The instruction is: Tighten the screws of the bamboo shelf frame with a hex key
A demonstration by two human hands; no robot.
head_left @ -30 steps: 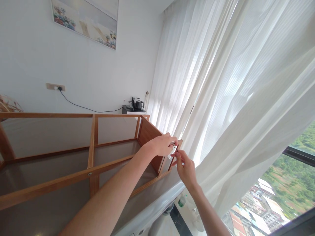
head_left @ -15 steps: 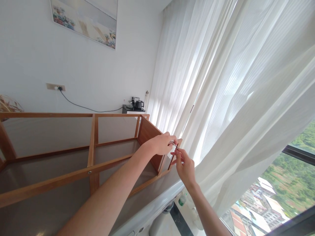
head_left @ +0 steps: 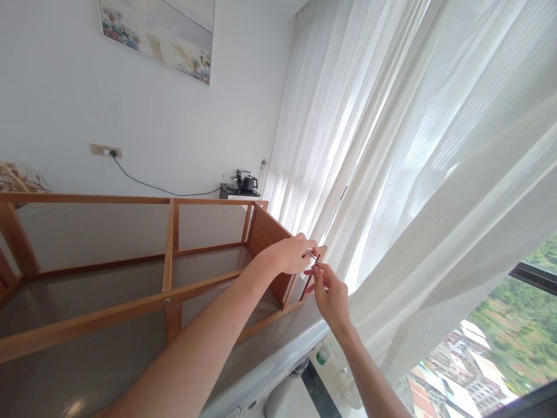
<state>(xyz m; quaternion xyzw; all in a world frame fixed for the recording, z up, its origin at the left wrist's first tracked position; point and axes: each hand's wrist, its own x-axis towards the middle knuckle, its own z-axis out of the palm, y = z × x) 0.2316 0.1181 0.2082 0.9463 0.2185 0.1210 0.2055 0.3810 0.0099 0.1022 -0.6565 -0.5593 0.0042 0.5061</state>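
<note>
A wooden frame (head_left: 104, 316) with crossbars and a solid end panel (head_left: 272, 223) stretches from the left to the middle. At its far right corner, my left hand (head_left: 296, 254) is closed on a thin metal tool (head_left: 311, 255) that looks like a hex key. My right hand (head_left: 331, 295) meets it from below, thumb and forefinger pinched by the tool's far end. What lies between those fingertips is too small to make out. A round metal bolt head (head_left: 166, 301) shows on the frame's near rail.
White curtains (head_left: 391, 174) hang close on the right, beside a window (head_left: 531, 271). A black kettle (head_left: 249, 184) stands on a small cabinet at the back. On the floor below are a plastic bottle (head_left: 323, 353) and a grey cylindrical container (head_left: 285, 392).
The whole view has shifted slightly, so everything appears a little farther right. Both hands stay together at the frame's corner with the same grip.
</note>
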